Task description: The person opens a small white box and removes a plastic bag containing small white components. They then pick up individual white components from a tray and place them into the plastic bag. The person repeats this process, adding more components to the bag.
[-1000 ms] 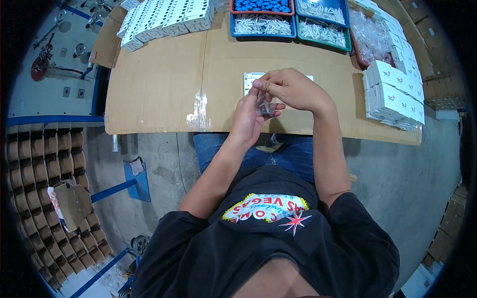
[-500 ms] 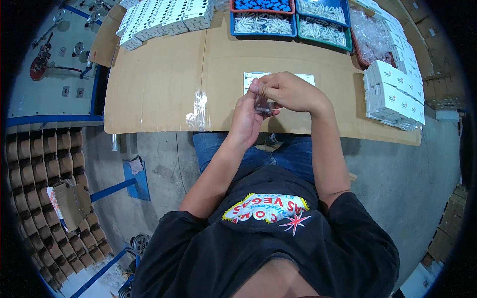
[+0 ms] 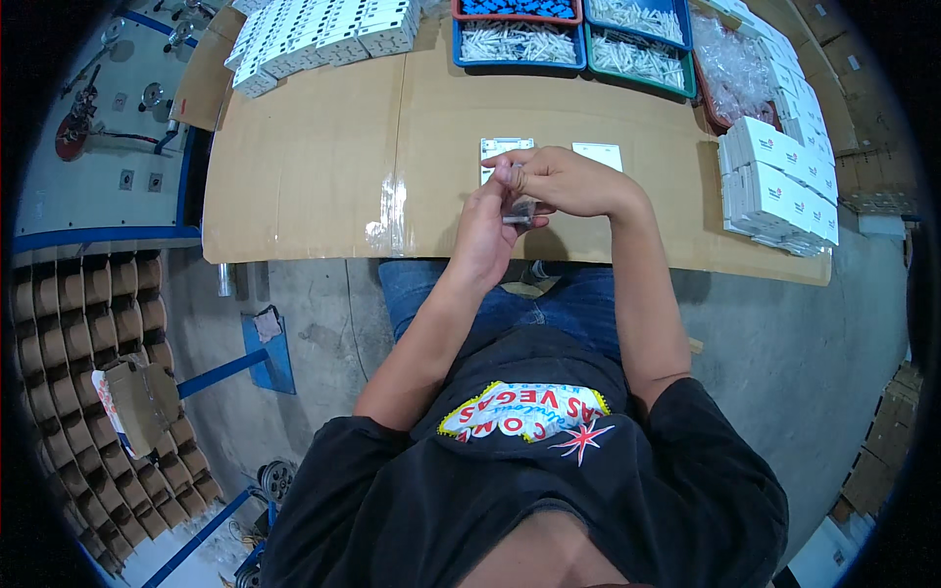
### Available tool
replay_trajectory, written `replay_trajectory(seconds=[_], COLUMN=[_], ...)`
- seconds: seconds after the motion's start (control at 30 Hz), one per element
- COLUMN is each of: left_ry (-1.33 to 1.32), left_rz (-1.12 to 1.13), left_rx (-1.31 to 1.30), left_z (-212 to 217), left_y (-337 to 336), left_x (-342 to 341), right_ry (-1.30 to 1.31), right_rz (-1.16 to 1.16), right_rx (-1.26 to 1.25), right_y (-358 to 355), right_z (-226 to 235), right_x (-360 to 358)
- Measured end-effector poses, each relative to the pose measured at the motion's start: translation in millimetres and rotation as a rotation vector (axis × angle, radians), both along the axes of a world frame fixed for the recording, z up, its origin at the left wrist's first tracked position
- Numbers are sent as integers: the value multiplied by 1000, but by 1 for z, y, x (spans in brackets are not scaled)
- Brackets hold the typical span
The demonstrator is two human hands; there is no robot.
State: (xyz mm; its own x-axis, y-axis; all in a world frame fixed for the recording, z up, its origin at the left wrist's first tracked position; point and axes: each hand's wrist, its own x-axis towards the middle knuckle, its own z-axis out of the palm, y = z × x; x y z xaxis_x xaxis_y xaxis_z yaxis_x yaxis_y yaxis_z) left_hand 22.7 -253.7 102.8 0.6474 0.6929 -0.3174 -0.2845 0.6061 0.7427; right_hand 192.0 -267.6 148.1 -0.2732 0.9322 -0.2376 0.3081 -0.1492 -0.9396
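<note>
Both hands meet over the table [image 3: 314,167]: left hand [image 3: 485,235] and right hand [image 3: 564,181] pinch a small clear part [image 3: 518,211]. Keep it low and steady; white cards [image 3: 598,154] lie at 12 o'clock

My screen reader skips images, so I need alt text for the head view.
Seen from above, a seated person's left hand and right hand together hold a small clear item over a cardboard-covered table. Trays of small parts sit at the far edge, white boxes stacked to the right.

Three trays [image 3: 520,44] (two white cards [image 3: 598,155])
</note>
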Motion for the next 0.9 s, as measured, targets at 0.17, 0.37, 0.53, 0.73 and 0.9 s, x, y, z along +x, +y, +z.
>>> replay_trajectory(seconds=[0.17, 0.37, 0.53, 0.73, 0.9], left_ry=[-18, -14, 8, 6, 33], left_rz=[-5, 27, 27, 25, 12], left_rx=[-2, -63, -62, -31, 2], left_z=[-6, 2, 0, -3, 0], left_y=[1, 3, 5, 5, 4], left_x=[1, 4, 2, 4, 3], right_ry=[-15, -53, -124, -41, -35], right_rz=[-14, -68, -94, -172, -72], right_rx=[-173, 127, 211, 195, 5], right_y=[1, 2, 1, -1, 0], right_z=[15, 0, -8, -2, 11], right_x=[-1, 11, 18, 7, 4])
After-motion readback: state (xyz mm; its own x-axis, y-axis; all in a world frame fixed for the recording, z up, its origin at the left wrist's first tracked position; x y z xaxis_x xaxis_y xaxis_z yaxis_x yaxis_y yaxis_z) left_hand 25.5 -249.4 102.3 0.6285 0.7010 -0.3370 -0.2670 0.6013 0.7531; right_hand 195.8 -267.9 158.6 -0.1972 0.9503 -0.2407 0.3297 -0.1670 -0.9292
